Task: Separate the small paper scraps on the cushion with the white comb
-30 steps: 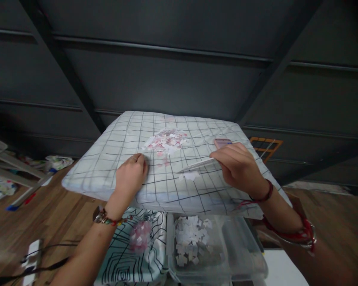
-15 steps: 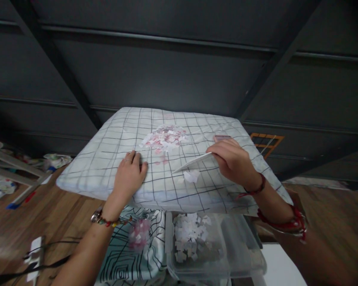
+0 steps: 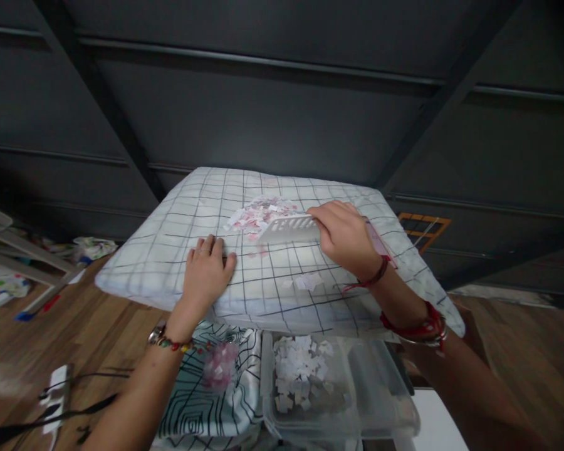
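My left hand [image 3: 207, 270] lies flat on a white checked cushion-like surface [image 3: 169, 250], fingers spread, holding nothing. My right hand [image 3: 342, 237] grips the end of a thin white slotted plastic piece [image 3: 289, 230], tilted over the cloth. Its exact kind I cannot make out. The far edge of this piece is beside a pile of pink and white paper scraps [image 3: 254, 216], partly covering it. Nearer to me, a small heap of white scraps [image 3: 309, 281] rests on the cloth. A pink phone-like object [image 3: 376, 238] lies just right of my right hand.
Below the near edge stands a clear plastic box [image 3: 310, 426] with white paper pieces inside. Left of it, a pink bundle [image 3: 220, 365] sits on patterned fabric [image 3: 183, 401]. A power strip [image 3: 56, 398] lies on the wooden floor; a dark panelled wall [image 3: 263, 119] rises behind.
My right hand has moved forward and left with the white slotted piece, from the small white heap to the pink and white pile. My left hand stays in place.
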Demonstrator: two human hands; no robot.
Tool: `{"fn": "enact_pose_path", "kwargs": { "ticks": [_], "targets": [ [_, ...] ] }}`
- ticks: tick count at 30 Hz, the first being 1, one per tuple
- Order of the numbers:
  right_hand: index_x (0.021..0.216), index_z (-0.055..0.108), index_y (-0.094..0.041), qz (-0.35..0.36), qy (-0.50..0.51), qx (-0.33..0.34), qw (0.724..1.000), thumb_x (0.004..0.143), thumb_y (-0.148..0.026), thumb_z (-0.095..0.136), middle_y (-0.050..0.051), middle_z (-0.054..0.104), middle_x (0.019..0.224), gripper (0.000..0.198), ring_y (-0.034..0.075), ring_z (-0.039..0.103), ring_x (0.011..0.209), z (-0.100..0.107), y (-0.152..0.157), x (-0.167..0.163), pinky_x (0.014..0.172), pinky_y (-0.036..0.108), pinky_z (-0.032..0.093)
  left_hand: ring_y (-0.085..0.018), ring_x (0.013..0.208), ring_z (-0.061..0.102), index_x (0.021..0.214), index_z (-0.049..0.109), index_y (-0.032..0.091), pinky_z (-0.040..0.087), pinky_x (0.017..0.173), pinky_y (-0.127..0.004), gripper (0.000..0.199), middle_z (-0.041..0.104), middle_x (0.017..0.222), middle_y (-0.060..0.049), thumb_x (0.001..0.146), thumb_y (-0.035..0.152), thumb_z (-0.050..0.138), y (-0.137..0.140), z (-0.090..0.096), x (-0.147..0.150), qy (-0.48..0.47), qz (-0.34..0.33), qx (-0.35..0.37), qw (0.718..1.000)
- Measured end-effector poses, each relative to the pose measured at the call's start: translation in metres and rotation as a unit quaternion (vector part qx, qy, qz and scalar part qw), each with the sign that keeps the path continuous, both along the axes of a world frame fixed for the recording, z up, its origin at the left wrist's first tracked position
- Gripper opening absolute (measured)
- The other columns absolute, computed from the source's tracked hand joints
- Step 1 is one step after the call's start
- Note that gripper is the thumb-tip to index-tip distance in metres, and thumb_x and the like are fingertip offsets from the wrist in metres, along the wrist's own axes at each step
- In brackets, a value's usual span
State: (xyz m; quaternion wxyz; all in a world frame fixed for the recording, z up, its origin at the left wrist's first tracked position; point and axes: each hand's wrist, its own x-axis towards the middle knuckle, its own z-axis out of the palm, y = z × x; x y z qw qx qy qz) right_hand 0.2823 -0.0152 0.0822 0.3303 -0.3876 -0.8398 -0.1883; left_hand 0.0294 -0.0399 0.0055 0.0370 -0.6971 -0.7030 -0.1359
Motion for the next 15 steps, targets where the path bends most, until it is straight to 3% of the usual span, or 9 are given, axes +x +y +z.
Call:
{"fn": "enact_pose_path", "kwargs": {
  "ticks": [6,15],
  "targets": [
    [0.096,0.064,-0.014,-0.026,-0.045,-0.043,0.998,0.079,-0.006,0.038,0.008,0.065,0.083,0.031,0.021,0.053,0.081,-0.0082,0.0008,-0.0043,0.072,0.034,0.038,-0.034,0.131,0.035,0.129,0.048,0.007,0.031,0.105,-0.049,0.053,0.043,0.14,-0.019,0.09,0.039,0.032,0.0,0.0003,-0.0004,-0.004,0.001,-0.001,1.0],
    [0.098,0.062,-0.013,-0.075,-0.069,-0.044,0.994,0.076,-0.003,0.038,0.009,0.063,0.085,0.034,0.022,0.051,0.083,-0.0049,0.0058,-0.0054,0.074,0.035,0.035,-0.035,0.131,0.034,0.129,0.047,0.006,0.03,0.105,-0.05,0.053,0.042,0.14,-0.02,0.089,0.039,0.033,0.0001,-0.0001,-0.0013,-0.006,-0.004,-0.004,1.0]
  ]
}}
